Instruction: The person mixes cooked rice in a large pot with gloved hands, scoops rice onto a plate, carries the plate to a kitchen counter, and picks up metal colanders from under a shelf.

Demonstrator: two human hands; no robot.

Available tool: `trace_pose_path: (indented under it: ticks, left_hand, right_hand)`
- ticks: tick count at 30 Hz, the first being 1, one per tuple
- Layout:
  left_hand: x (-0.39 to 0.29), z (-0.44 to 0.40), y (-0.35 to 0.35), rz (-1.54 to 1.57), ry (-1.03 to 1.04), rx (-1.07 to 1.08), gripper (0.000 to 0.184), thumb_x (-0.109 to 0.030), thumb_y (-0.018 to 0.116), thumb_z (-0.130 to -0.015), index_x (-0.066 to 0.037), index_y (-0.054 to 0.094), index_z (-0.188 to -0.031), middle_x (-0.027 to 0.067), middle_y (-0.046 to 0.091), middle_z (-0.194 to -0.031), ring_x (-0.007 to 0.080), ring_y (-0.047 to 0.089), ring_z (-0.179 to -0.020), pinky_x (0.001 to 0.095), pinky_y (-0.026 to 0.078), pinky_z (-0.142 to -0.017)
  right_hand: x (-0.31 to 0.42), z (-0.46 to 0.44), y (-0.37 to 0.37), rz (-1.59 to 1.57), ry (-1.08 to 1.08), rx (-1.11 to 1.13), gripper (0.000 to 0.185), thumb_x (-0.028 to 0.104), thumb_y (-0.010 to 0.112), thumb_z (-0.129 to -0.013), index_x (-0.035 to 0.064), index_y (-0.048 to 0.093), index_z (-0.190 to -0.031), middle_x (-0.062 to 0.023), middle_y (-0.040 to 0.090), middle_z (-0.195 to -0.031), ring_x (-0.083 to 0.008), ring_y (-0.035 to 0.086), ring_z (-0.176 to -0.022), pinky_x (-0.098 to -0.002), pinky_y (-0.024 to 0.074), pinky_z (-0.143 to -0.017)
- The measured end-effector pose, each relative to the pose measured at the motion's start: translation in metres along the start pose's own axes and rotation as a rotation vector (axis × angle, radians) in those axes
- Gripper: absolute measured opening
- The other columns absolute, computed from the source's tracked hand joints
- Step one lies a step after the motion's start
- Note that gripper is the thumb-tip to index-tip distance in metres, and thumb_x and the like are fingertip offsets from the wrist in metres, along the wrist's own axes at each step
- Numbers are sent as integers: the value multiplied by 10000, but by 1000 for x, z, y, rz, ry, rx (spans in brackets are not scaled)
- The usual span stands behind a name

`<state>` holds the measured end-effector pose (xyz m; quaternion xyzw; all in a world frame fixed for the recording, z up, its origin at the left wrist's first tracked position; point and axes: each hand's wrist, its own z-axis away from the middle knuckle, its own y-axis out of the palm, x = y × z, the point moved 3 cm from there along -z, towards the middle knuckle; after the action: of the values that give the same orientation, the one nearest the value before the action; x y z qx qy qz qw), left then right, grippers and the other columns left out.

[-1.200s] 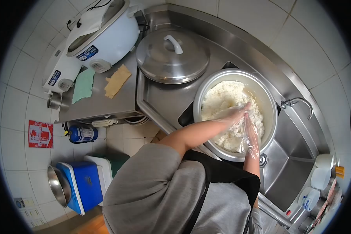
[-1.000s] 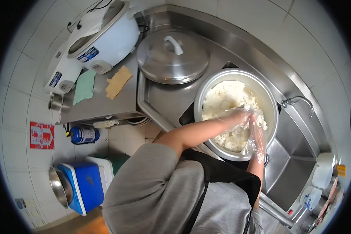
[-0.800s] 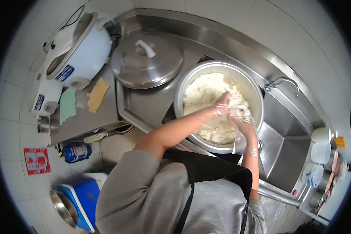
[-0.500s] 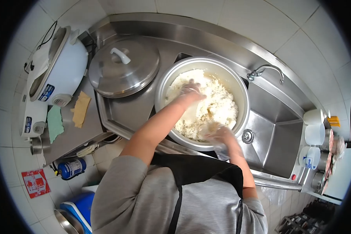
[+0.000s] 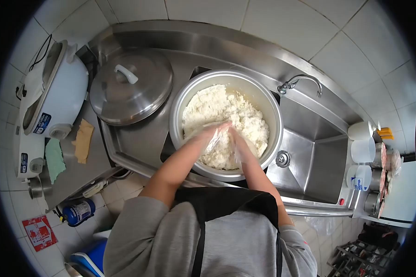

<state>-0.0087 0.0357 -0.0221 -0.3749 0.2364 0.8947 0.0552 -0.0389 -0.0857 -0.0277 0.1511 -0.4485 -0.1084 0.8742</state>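
Observation:
A large round metal pot (image 5: 175, 111) holds white, clumpy cooked rice (image 5: 212, 104). Both my hands are inside its rim, over the near half of the rice, in loose clear plastic gloves. My left hand (image 5: 216, 131) reaches in from the left with its fingers drawn together at the rice. Close against it, fingertips nearly meeting, my right hand (image 5: 238, 142) comes up from the right, also closed at the rice. The crumpled gloves and the angle partly hide the fingers.
Left of the pot, a big metal lid (image 5: 129, 87) with a white handle lies on the steel counter. Rice cookers (image 5: 62, 92) stand at the far left, with green (image 5: 55, 159) and tan (image 5: 83, 141) cloths nearby. A sink (image 5: 328, 161) with a tap (image 5: 302, 81) is to the right.
My left hand has come back from the far left of the rice and my right hand has moved inward, so both now meet near the pot's middle. The view has shifted slightly.

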Motion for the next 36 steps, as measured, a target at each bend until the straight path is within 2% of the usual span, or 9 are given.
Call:
trace_pose_path:
  ticks: [5,8,10,13,21,23,27,30,36]
  left_hand:
    - [12,-29,-3,-437,201,-4,659,-475,579,-756,-150,385,-1295,95,248,-1391,269,297,-1236,382,236,-1003]
    - [13,-18,3,-422,8,-61,766,-590,538,-730,-161,325,-1328,110,330,-1346,287,351,-1175,420,293,-937]
    - [-3,10,13,-343,-83,-62,809,-663,465,-723,-209,254,-1359,109,255,-1392,342,281,-1216,494,266,-938]
    - [-5,1,10,-208,47,-12,787,-659,434,-741,-212,246,-1361,92,215,-1411,349,236,-1246,502,223,-965]
    - [-10,-3,27,-134,90,-111,736,-605,332,-822,-138,190,-1372,127,271,-1382,232,283,-1253,359,221,-1014]
    - [-8,-10,15,-584,71,-226,685,-536,358,-845,-122,198,-1367,138,338,-1338,246,360,-1193,340,262,-990]
    - [-10,11,8,-899,321,-294,604,-350,434,-859,-90,196,-1349,182,430,-1246,279,447,-1107,338,340,-934]
    - [6,2,-7,-609,609,-360,595,-170,609,-749,-8,319,-1243,205,472,-1112,277,488,-1025,314,378,-881]
    - [27,38,-4,-887,187,-491,798,-317,692,-637,-91,308,-1299,282,291,-1290,326,435,-1088,358,312,-955]
  right_hand:
    - [-51,-41,-39,183,-109,-20,453,266,521,-840,27,440,-1217,-111,517,-1137,-158,479,-1021,-271,369,-865]
    - [-31,-23,-38,364,-139,-12,312,180,538,-812,-25,564,-1046,-114,564,-1067,-202,512,-982,-272,371,-865]
    - [1,6,-10,208,-64,-59,366,219,564,-802,-33,551,-1067,-113,561,-1071,-202,505,-995,-279,367,-869]
    - [21,11,-1,363,-146,-88,512,365,561,-809,-38,525,-1122,-140,536,-1135,-212,478,-1063,-291,328,-925]
    - [66,11,7,974,-138,-217,784,677,347,-770,11,518,-1146,-317,415,-1196,-405,383,-1152,-351,277,-987]
    - [67,3,5,1043,-205,-205,791,681,336,-770,6,518,-1141,-330,395,-1206,-422,384,-1145,-356,282,-985]
    - [70,-16,2,1249,-206,-130,639,544,327,-841,-3,552,-1082,-288,441,-1183,-383,418,-1120,-379,313,-960]
    - [100,-15,26,1685,-239,126,451,355,333,-878,10,615,-949,-195,544,-1092,-327,499,-1022,-405,359,-906]
    - [80,-78,30,2034,-536,291,279,186,401,-798,39,632,-854,-161,608,-937,-285,569,-904,-368,427,-814]
